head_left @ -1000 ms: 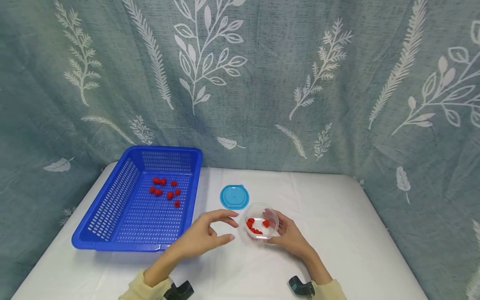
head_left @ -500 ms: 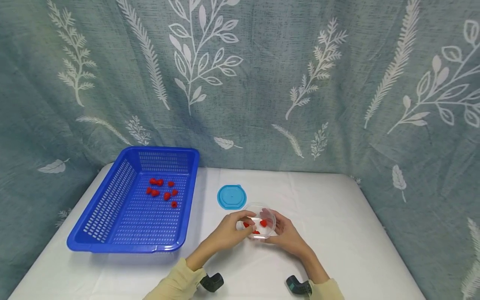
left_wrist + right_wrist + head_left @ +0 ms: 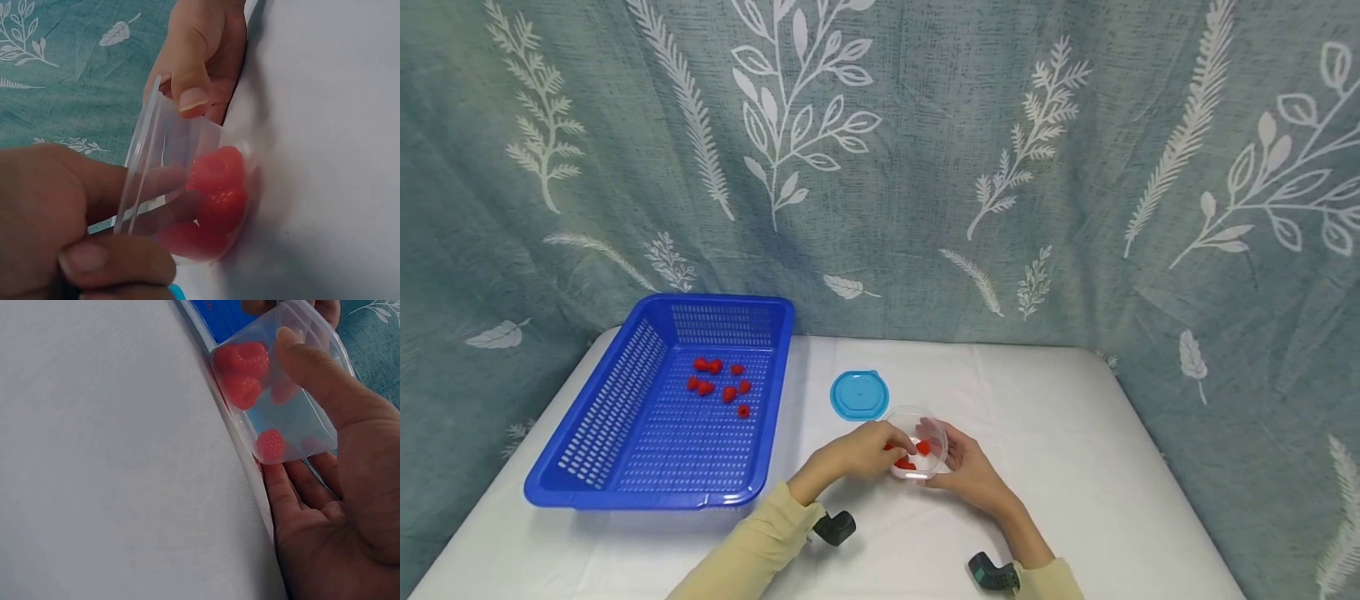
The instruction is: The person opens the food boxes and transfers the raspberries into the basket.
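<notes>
My right hand (image 3: 973, 475) grips a small clear plastic container (image 3: 917, 415), its thumb on one side and fingers on the other. Red raspberries (image 3: 242, 390) lie inside, most of them bunched together. One raspberry (image 3: 922, 447) sits apart, nearer the right hand. My left hand (image 3: 865, 450) reaches over the rim, two digits inside the container, as the left wrist view shows. Their tips are at the bunched raspberries (image 3: 219, 209); plastic blurs the contact, so a pinch cannot be made out. The container appears tilted toward the left hand.
A blue perforated basket (image 3: 662, 483) stands at the left with several raspberries (image 3: 728, 394) in it. Just behind the container lies a round blue lid (image 3: 859, 395). White cloth covers the table (image 3: 1075, 467), and a patterned green curtain (image 3: 910, 167) hangs behind.
My left hand has moved right, from beside the container to inside it, its fingers drawing nearer together. The right hand keeps its grip on the container. The head view has shifted slightly.
</notes>
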Action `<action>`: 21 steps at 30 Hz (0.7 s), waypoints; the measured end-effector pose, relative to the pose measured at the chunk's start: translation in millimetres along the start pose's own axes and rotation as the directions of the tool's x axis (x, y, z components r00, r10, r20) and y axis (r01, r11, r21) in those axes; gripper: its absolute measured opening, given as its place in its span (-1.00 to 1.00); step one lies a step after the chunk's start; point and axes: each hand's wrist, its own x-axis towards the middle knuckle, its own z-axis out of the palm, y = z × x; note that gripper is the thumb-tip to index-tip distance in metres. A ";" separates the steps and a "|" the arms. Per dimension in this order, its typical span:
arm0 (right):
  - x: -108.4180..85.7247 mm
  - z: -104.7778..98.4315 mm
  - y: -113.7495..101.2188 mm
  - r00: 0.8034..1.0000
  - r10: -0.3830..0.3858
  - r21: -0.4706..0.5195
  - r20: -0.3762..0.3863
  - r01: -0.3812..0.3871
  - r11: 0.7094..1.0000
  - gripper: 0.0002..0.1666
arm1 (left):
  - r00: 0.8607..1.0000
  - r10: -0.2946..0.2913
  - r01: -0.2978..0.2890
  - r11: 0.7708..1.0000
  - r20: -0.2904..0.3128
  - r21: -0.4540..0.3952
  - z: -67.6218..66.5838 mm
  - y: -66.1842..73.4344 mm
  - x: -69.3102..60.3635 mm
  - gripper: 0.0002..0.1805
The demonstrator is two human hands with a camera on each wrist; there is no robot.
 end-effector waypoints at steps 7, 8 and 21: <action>-0.1 2.0 -0.8 1.000 -0.013 0.017 0.009 0.013 1.000 0.05 | 0.993 -0.025 0.027 1.000 0.114 -0.014 -5.2 -1.5 6.7 -0.80; -0.3 2.2 -0.9 1.000 -0.011 0.019 0.009 0.011 1.000 0.05 | 0.992 -0.029 0.031 0.999 0.123 -0.016 -6.1 -2.2 7.3 -0.80; -0.5 0.0 -2.4 1.000 -0.012 -0.001 0.011 0.012 1.000 0.05 | 0.985 0.029 -0.008 0.993 0.169 -0.121 -14.7 -7.3 13.0 -0.83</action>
